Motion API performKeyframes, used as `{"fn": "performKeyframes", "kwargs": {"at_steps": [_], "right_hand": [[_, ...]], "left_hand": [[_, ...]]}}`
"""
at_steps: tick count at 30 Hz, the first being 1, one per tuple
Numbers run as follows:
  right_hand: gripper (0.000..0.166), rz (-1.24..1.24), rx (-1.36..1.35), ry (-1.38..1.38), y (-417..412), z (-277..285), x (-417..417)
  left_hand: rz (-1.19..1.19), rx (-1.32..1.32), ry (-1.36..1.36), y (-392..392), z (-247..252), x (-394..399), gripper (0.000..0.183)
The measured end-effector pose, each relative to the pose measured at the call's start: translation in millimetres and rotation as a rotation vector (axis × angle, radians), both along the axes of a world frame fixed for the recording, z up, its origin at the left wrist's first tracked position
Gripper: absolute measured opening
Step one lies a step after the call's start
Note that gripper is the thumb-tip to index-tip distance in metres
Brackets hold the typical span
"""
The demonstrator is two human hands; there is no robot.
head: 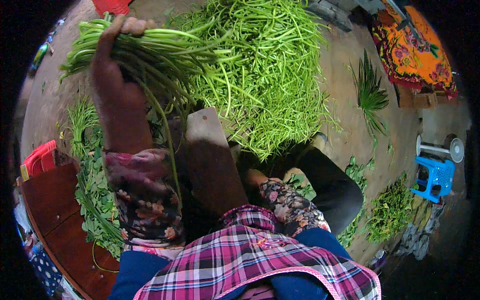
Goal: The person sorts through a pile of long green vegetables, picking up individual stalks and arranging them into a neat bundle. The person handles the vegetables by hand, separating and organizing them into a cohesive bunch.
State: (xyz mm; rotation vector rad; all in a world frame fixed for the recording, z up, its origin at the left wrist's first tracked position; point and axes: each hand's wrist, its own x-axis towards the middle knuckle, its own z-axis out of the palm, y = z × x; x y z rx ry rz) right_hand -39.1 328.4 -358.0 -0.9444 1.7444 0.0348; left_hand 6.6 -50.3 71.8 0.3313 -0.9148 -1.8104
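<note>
My left hand [118, 80] is raised at the upper left, its fingers wrapped around a thick bundle of long green stems [161, 50]. A few longer stems hang from the bundle past my forearm. My right hand [255, 178] is low between my knees, beside a wooden board [206, 125] that slants away from my lap. Its fingers are in shadow and partly hidden, so I cannot see whether it holds anything. Straight ahead lies a large loose heap of green stems [270, 82] on the floor.
Cut leaves [95, 195] lie at the left by a brown wooden panel [65, 217] and a red plastic stool [39, 159]. On the right are a palm frond [369, 93], a pile of greens [390, 210], a blue plastic stool [435, 178] and an orange floral cloth [420, 52].
</note>
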Motion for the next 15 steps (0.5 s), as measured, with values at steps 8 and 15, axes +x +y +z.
{"fn": "performKeyframes", "kwargs": {"at_steps": [8, 15], "right_hand": [[0.047, 0.041, -0.069, 0.164, 9, 1, -13], [0.056, 0.078, -0.017, 0.37, -26, 38, -89]], "left_hand": [[-0.354, 0.219, 0.123, -26, -18, 1, 0.012], [-0.413, 0.209, 0.019, -42, -43, 12, 0.013]]}}
